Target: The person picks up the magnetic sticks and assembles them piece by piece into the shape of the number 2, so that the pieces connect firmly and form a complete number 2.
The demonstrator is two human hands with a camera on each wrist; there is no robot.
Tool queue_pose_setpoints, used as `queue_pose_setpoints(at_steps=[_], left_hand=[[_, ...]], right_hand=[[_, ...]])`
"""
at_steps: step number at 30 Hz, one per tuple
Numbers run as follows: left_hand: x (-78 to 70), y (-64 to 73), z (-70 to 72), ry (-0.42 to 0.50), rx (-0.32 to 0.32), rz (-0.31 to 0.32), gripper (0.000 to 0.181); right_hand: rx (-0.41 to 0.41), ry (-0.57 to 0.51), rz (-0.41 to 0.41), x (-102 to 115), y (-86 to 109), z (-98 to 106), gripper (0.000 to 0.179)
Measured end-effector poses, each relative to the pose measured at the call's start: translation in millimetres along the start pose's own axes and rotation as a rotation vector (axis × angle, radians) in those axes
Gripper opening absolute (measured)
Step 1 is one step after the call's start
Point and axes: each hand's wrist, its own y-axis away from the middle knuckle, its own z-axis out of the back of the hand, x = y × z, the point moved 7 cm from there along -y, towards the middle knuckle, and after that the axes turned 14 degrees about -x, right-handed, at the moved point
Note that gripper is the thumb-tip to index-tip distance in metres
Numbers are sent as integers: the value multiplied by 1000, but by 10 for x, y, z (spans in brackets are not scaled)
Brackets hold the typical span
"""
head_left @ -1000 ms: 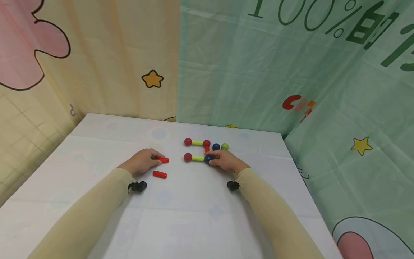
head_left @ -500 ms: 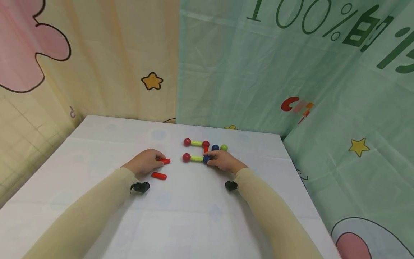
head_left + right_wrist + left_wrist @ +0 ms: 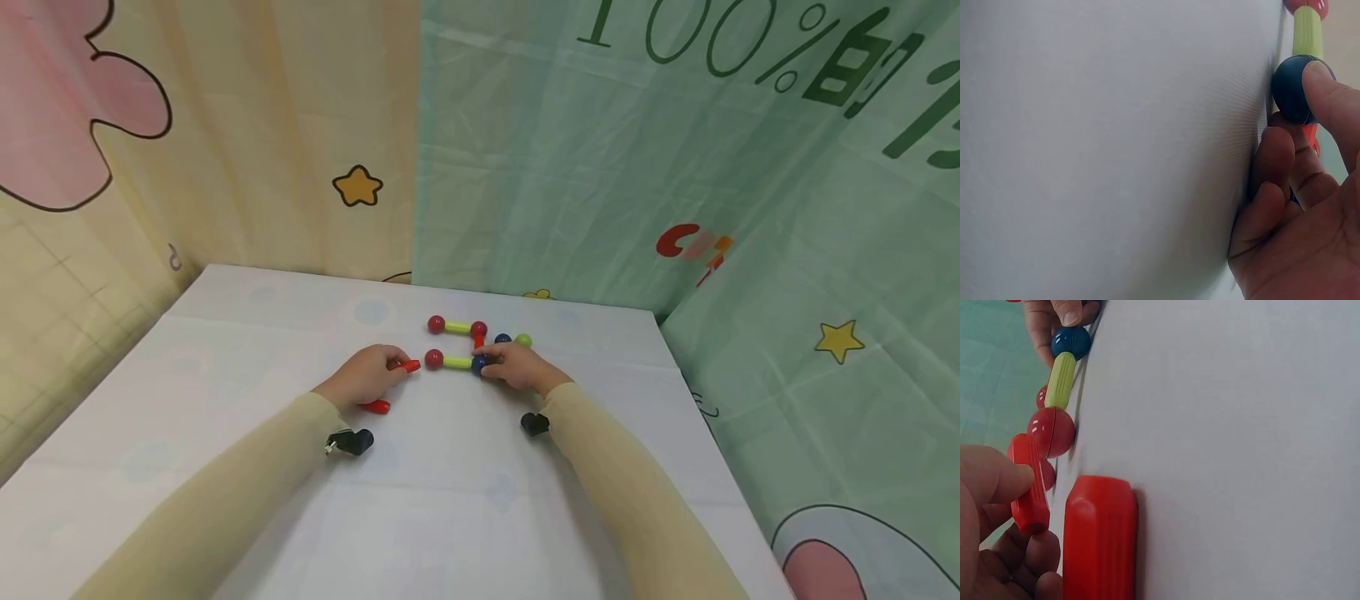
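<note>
My left hand (image 3: pixel 367 375) pinches a red rod (image 3: pixel 1030 487) between thumb and fingers. The rod points at the near red ball (image 3: pixel 1051 432); in the head view a small gap separates them. With thumb and fingers my right hand (image 3: pixel 517 368) grips a blue ball (image 3: pixel 1294 90) at the near corner of a U-shaped ball-and-rod build. A yellow-green rod (image 3: pixel 457 362) links that ball to the near red ball. A short red rod (image 3: pixel 479 341), partly covered by my right fingers, runs to the far red ball (image 3: pixel 478 329).
A second red rod (image 3: pixel 1099 544) lies on the white table (image 3: pixel 450 500) under my left hand. Beyond my right hand sit a loose blue ball (image 3: pixel 503 339) and a green ball (image 3: pixel 523 340). Printed curtains (image 3: pixel 525 167) stand behind the table.
My left hand has moved right with the red rod, closer to the near red ball, and now partly covers the rod on the table. My right hand stays on the blue ball.
</note>
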Motion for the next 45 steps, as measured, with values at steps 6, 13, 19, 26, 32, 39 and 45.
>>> queue_pose_setpoints(at_steps=[6, 13, 19, 26, 32, 39, 45], left_hand=[[-54, 4, -52, 11, -17, 24, 36], [-96, 13, -98, -7, -30, 40, 41], [-186, 17, -133, -50, -63, 5, 45], [-209, 12, -177, -65, -73, 17, 43], [-212, 6, -195, -59, -80, 8, 43], [-226, 1, -224, -33, -67, 41, 47], [-242, 1, -247, -28, -63, 65, 50]], right_hand=[[9, -34, -4, -3, -26, 11, 43], [22, -29, -10, -32, -68, -3, 45], [25, -31, -24, -57, -90, -15, 44], [29, -31, -12, -40, -87, -20, 45], [28, -45, -23, -59, -87, -25, 46], [31, -42, -21, -49, -74, -17, 46], [30, -44, -16, -44, -71, -15, 46]])
